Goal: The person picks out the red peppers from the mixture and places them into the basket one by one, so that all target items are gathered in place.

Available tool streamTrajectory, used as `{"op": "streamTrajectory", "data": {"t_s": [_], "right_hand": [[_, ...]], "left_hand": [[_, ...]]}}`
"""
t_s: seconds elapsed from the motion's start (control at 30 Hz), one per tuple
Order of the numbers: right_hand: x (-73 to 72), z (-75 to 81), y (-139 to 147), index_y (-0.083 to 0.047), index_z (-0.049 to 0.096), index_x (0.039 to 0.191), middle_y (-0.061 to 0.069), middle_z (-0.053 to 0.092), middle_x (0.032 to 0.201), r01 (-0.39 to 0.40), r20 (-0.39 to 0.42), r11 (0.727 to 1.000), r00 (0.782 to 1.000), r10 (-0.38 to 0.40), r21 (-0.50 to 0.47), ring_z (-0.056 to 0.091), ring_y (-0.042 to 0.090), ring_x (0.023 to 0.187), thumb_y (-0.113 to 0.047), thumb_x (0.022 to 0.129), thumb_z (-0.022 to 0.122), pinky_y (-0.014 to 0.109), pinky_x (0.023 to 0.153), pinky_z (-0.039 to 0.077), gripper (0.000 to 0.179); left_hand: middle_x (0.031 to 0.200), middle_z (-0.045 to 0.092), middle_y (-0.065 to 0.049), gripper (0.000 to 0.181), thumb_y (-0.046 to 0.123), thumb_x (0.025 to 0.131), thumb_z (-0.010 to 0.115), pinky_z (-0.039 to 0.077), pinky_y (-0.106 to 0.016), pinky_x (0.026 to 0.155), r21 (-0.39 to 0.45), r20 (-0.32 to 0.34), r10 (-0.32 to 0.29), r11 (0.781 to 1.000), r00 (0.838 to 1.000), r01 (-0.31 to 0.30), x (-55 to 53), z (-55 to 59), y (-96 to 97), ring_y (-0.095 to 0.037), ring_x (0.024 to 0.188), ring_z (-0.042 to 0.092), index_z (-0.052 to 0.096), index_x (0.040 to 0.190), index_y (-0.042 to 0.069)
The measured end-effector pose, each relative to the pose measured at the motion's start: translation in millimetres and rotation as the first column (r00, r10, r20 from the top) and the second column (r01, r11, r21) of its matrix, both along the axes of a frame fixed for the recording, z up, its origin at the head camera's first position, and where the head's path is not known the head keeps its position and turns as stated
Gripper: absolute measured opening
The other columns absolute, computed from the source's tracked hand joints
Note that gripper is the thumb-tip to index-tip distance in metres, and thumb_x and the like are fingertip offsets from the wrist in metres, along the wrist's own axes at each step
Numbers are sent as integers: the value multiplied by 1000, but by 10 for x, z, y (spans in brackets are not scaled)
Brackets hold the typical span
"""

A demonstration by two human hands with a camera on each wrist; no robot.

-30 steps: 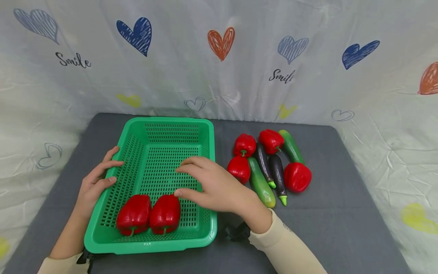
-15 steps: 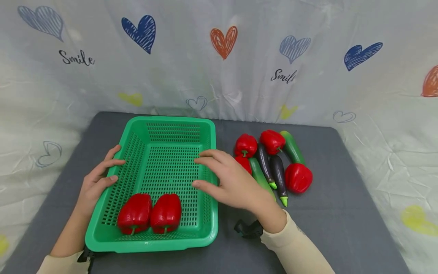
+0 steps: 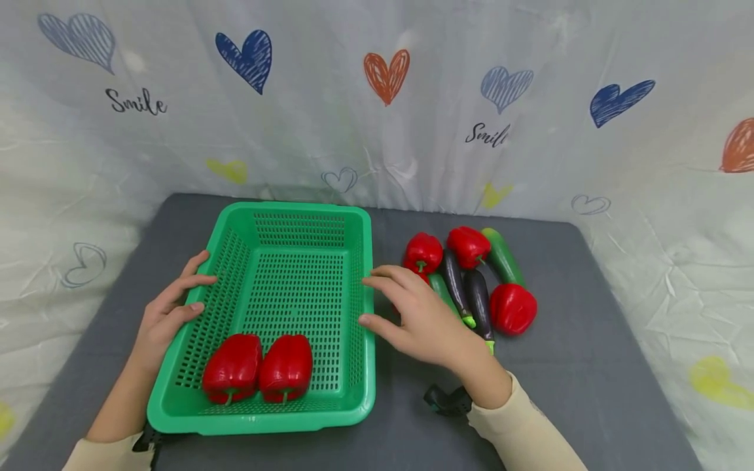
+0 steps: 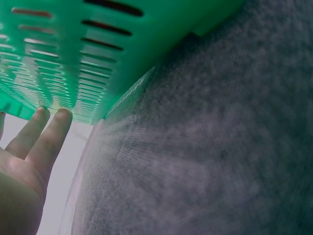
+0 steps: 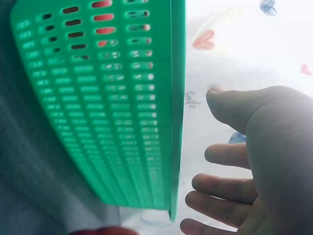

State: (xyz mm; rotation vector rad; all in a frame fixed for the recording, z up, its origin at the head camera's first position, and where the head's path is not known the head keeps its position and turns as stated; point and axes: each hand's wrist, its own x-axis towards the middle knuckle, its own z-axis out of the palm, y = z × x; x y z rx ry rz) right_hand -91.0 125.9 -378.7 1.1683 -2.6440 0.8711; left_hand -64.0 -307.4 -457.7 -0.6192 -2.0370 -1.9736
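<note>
A green perforated plastic basket (image 3: 294, 294) stands on the left of the grey table. Two red bell peppers (image 3: 232, 369) lie side by side at its near end. My left hand (image 3: 167, 311) holds the basket's left rim, thumb and index finger over the edge. In the left wrist view, other fingers (image 4: 51, 139) rest against the outer wall. My right hand (image 3: 421, 320) is at the right rim, fingers spread and loosely bent, holding nothing; in the right wrist view a gap shows between this hand (image 5: 230, 161) and the basket wall (image 5: 107, 98).
Right of the basket lie more red bell peppers (image 3: 514, 309), two dark eggplants (image 3: 480, 304) and two green zucchini-like vegetables (image 3: 503, 256). My right hand partly covers this group. A white curtain (image 3: 436, 163) printed with hearts hangs behind the table.
My right hand has moved right, from above the two peppers in the basket to its right rim. The left hand and the basket keep their places.
</note>
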Motion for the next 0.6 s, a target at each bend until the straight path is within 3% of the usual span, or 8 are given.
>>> {"op": "streamTrajectory", "data": {"t_s": [0.27,0.6], "right_hand": [[1,-42,271,-10,64,147,3,59,151,86,60,996,994,-87,9,54,22,139,-40,101,79,48,112,51,57],[-28,-95,519,-10,60,151,2,54,156,168,167,986,972,-166,1,50,24,144,-42,101,79,52,110,53,63]], "left_hand": [[176,35,-12,40,-20,99,41,27,-23,121,5,-4,-9,1000,1000,9,-11,-15,10,-16,165,23,58,135,-21],[176,35,-13,41,-22,98,41,27,-23,121,8,-18,-13,1000,1000,13,-17,-34,-16,-17,165,23,58,136,-21]]}}
